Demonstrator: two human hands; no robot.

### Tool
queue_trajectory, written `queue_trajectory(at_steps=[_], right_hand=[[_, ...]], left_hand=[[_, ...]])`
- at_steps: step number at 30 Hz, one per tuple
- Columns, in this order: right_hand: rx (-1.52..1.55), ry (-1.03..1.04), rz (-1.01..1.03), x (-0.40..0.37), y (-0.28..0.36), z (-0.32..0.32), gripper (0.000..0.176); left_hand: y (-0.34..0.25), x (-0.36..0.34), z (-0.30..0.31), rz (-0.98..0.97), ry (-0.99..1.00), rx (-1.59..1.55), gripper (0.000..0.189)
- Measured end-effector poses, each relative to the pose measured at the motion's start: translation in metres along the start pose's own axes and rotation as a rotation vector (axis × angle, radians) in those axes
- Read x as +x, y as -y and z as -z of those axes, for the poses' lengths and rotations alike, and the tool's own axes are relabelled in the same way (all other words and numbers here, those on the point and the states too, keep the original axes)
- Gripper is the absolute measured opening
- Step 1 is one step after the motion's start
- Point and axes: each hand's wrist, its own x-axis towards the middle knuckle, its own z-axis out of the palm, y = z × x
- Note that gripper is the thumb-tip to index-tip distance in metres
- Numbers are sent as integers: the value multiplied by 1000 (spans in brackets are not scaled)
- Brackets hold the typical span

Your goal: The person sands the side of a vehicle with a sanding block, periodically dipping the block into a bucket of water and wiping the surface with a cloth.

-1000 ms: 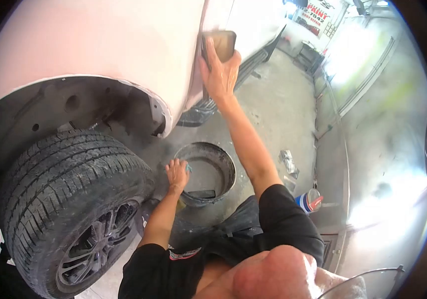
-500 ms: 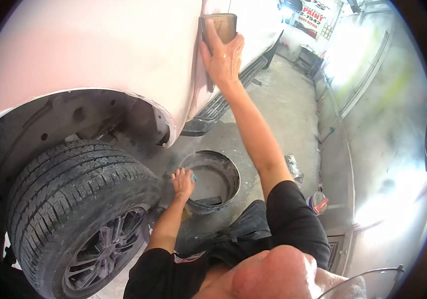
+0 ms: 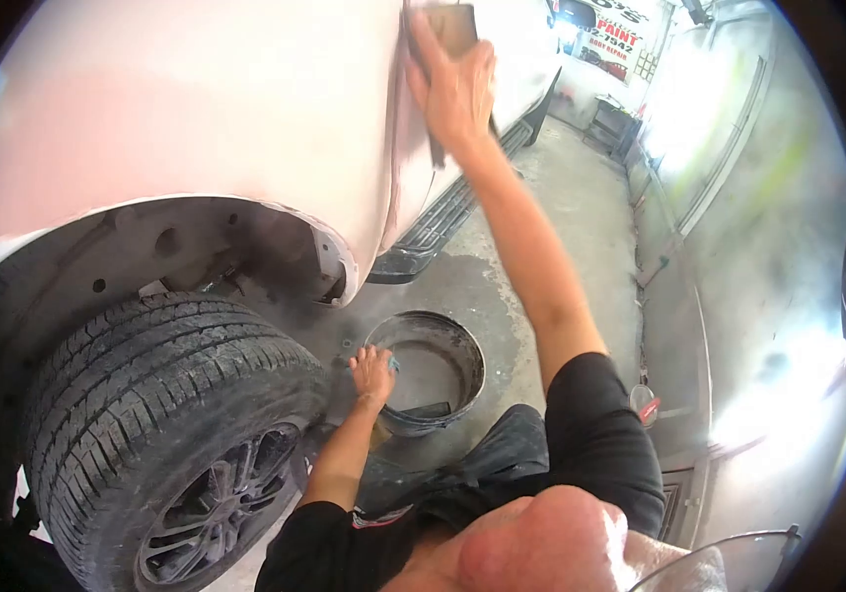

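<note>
While the right hand (image 3: 454, 99) grips a flat sanding block (image 3: 459, 30), fingers spread over it at top centre against the vehicle's pale bodywork (image 3: 235, 109), it probably handles light and stiff, slippery if wet, best held by its long edges. The left hand (image 3: 373, 375), closure unclear, is at the bucket (image 3: 469, 367) rim, lower centre.

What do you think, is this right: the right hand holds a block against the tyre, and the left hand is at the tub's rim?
Not quite: the right hand holds the block against the pale body panel, not the tyre, as the head view shows. The left hand is at the tub's rim.
</note>
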Motion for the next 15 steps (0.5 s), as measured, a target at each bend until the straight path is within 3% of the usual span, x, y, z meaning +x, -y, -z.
queue_trajectory(at_steps=[1, 2, 3, 4, 6, 8, 9, 10, 12, 15], right_hand=[[-23, 16, 10, 26, -1, 6, 61], [51, 46, -27, 74, 8, 16, 52], [-1, -58, 32, 107, 3, 11, 51], [128, -67, -36, 134, 15, 27, 49], [-153, -15, -92, 159, 12, 14, 48], [8, -52, 51, 120, 6, 14, 47], [10, -201, 181, 86, -3, 1, 50], [-62, 20, 33, 50, 12, 15, 55], [37, 214, -144, 10, 14, 22, 61], [13, 61, 39, 70, -3, 17, 61]], left_hand=[[-2, 1, -2, -5, -3, -3, 35], [-3, 3, -5, 0, 6, -2, 35], [-3, 4, -9, 9, 15, -1, 35], [-1, 6, -10, 15, 21, 6, 35], [-2, 9, -8, 12, 3, 5, 34], [-3, 6, -4, 0, 1, -1, 33], [-2, 4, -1, -4, 4, -5, 32], [-4, 3, 1, -7, 7, -12, 32], [-7, 1, -2, -6, -1, -28, 31], [-1, 6, -3, -7, -7, -35, 31]])
